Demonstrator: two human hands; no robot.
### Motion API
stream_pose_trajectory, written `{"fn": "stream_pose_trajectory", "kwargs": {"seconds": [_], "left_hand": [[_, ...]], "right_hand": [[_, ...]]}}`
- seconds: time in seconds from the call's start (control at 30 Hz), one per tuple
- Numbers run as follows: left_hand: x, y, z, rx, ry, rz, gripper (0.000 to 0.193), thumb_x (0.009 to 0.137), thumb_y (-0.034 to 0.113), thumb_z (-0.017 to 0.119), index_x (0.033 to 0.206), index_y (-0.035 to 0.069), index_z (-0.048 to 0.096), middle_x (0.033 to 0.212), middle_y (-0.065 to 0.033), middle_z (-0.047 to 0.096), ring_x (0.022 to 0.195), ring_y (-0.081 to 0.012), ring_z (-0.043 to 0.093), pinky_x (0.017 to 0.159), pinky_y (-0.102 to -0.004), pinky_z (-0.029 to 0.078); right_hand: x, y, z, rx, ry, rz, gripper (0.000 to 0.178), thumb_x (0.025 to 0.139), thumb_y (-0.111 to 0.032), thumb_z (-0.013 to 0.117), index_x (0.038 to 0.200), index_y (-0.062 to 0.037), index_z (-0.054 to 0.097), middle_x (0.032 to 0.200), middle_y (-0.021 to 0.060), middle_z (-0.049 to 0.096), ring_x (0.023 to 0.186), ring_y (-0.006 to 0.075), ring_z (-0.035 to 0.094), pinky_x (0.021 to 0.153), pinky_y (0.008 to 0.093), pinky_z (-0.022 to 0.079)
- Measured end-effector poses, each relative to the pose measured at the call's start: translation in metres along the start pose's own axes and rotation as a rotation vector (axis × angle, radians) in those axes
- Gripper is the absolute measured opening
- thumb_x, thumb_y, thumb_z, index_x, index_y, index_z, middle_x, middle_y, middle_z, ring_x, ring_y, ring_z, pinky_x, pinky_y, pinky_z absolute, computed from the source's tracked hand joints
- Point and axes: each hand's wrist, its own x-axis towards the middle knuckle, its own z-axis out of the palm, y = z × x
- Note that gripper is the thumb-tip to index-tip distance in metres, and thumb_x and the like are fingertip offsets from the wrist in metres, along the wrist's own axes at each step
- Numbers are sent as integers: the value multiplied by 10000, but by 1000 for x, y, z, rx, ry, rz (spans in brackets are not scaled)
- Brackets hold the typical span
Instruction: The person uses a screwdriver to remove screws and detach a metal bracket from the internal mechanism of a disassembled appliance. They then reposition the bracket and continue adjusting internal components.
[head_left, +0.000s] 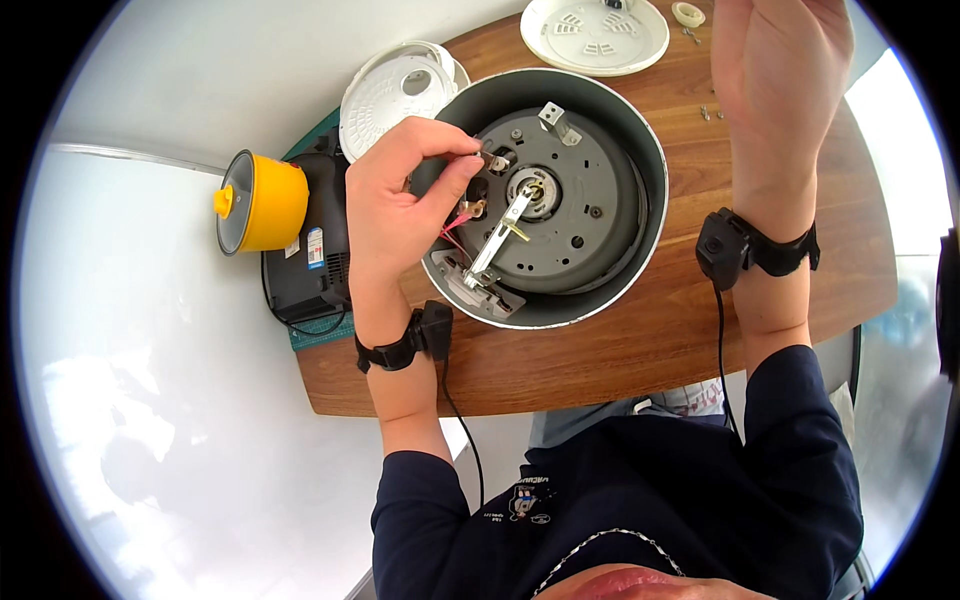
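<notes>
While the left hand [390, 200] crosses its rim [664, 180], the pot [570, 88] gapes.

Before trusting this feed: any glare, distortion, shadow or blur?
Head view: fisheye rim leaves black corners; glare patches mark the white surface at left; shadow darkens the grey pot's lower-right interior; the left hand looks fairly sharp.

The round housing [625, 110] stands on the table [560, 370], with a lever [497, 240] and a bracket [558, 123] inside. The left hand [400, 190] is over its left side; the right hand [785, 75] is behind and right. Behind the housing lies a shallow cover [597, 28] — a ring [688, 14] right of that — and behind-left, another cover [390, 100]. Farther left, a pot [278, 205] sits on an appliance [325, 200].
</notes>
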Motion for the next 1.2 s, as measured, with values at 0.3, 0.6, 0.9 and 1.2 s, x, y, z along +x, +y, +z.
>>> {"fn": "stream_pose_trajectory", "kwargs": {"seconds": [0.3,0.6,0.9,1.2], "left_hand": [[4,5,2,192,4,215,202,751,-94,789,913,19,744,928,-61,734,819,-174,704,701,-266,566],[1,5,2,53,68,183,221,762,-121,770,937,8,731,939,-103,729,823,-182,702,700,-286,576],[-2,4,2,58,43,184,241,756,-129,769,940,22,731,968,-95,719,799,-155,690,639,-269,577],[5,5,3,265,60,351,253,715,-113,794,915,26,725,981,-85,720,801,-191,700,653,-277,586]], "right_hand": [[-2,4,4,-106,88,33,307,982,-12,671,1273,34,584,1114,101,660,1051,171,627,963,256,511],[-1,8,-1,-149,82,59,288,980,-22,688,1255,10,610,1081,73,677,986,116,632,869,206,510],[-3,12,0,-74,50,57,284,959,-20,722,1227,0,628,1004,25,690,876,56,618,780,164,491],[-2,14,1,-72,17,24,271,952,-15,728,1207,1,639,976,10,685,847,35,604,739,145,471]]}}
